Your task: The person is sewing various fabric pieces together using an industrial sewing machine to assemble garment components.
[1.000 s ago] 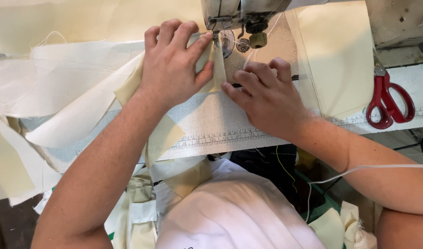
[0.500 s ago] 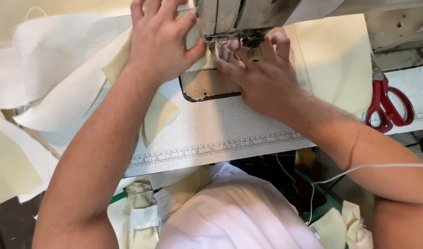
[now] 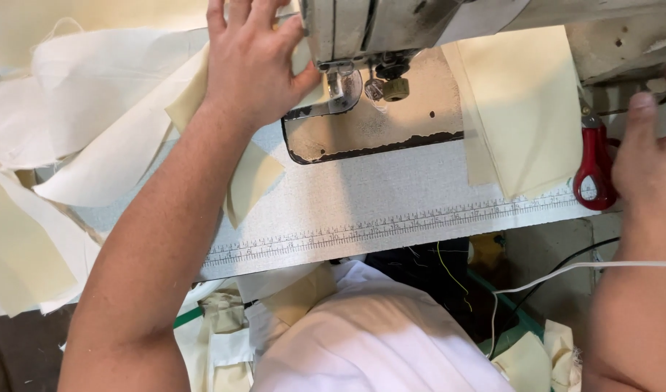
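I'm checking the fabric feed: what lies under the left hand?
Cream fabric pieces lie under the left hand, pressed flat beside the sewing machine's presser foot. The palm hides the cloth's edge there.

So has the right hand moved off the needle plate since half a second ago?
Yes. The right hand has left the metal needle plate under the presser foot and gone out to the right, now at the red-handled scissors by the table's edge.
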